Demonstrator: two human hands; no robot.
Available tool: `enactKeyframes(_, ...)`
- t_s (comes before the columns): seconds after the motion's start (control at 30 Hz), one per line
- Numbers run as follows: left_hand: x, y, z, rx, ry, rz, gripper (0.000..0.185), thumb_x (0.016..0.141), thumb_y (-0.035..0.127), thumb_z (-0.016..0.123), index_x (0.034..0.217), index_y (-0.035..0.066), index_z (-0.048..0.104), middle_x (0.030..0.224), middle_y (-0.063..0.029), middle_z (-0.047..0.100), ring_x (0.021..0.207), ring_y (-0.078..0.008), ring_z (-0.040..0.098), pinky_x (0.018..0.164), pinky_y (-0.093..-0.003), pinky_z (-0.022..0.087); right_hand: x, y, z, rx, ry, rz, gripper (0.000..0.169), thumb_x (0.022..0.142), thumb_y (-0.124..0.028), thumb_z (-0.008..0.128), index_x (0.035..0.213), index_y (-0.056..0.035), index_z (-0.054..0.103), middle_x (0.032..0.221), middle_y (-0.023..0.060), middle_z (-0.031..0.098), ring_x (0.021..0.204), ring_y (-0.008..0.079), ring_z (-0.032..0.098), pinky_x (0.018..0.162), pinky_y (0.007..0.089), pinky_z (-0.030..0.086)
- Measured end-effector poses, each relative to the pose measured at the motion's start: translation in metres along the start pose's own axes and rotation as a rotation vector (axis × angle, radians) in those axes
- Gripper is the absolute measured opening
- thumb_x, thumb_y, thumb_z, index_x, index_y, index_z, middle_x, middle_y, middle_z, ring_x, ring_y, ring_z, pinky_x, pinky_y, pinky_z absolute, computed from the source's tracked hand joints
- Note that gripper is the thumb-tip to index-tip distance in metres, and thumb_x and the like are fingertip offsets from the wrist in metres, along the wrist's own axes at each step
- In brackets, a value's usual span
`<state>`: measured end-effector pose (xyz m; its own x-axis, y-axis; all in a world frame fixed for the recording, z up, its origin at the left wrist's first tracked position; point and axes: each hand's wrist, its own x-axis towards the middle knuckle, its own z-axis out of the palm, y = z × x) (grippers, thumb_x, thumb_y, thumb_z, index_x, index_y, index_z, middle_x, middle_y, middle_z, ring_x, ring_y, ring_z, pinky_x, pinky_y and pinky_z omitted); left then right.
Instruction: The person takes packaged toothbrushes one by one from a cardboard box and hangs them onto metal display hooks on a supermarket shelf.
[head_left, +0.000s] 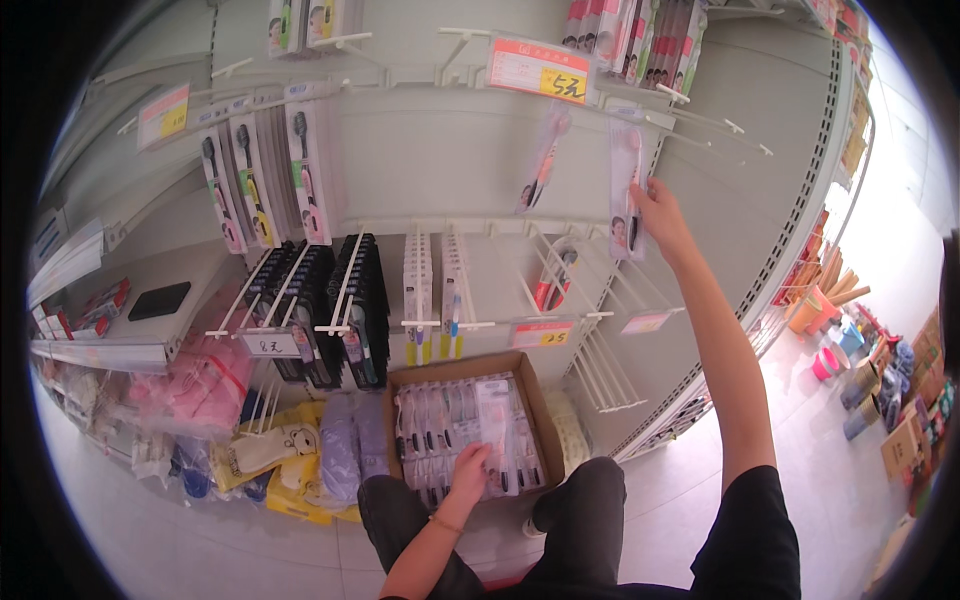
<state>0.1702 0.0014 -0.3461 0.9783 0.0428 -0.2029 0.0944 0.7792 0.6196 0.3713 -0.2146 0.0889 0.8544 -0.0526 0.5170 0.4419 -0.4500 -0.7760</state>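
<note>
My right hand (660, 210) grips the edge of a packaged toothbrush (624, 184), upright at the end of a wire display hook at the upper right. Beside it, to the left, another packaged toothbrush (546, 159) hangs slightly tilted under a price sign. Low in front of me, my left hand (472, 469) holds a clear toothbrush pack (496, 435) over an open cardboard box (553, 442). Rows of similar packs (427, 420) fill the box, which stands by my knees.
Toothbrushes in blister packs (304, 165) and black packs (360, 322) hang at the left. Bare hooks (611, 375) stick out at the right, above the box. Yellow and purple bagged goods (341, 442) lie left of the box. A black phone-like object (159, 301) rests on a shelf.
</note>
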Motion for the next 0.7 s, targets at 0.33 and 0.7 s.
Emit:
enactKeyframes(0.33, 0.001, -0.002, 0.000, -0.007, -0.136, -0.041, 0.004, 0.087, 0.008, 0.059, 0.090, 0.007, 0.059, 0.082, 0.0032, 0.055, 0.075, -0.0062, 0.049, 0.065, -0.0213, 0.038, 0.068, 0.049, 0.031, -0.078, 0.024, -0.001, 0.054, 0.089, -0.038, 0.050, 0.130, -0.0039, 0.043, 0.102, 0.0108, 0.059, 0.085, 0.0201, 0.055, 0.066, 0.0343, 0.045)
enactKeyframes(0.7, 0.000, 0.000, 0.004, -0.021, -0.194, -0.040, 0.005, 0.088, 0.007, 0.056, 0.092, 0.005, 0.058, 0.090, -0.0010, 0.060, 0.084, -0.0102, 0.057, 0.076, -0.0245, 0.045, 0.095, 0.055, 0.032, -0.623, 0.062, -0.050, 0.055, 0.086, -0.037, 0.049, 0.125, 0.0030, 0.047, 0.115, 0.0276, 0.055, 0.111, 0.0363, 0.053, 0.093, 0.0385, 0.040)
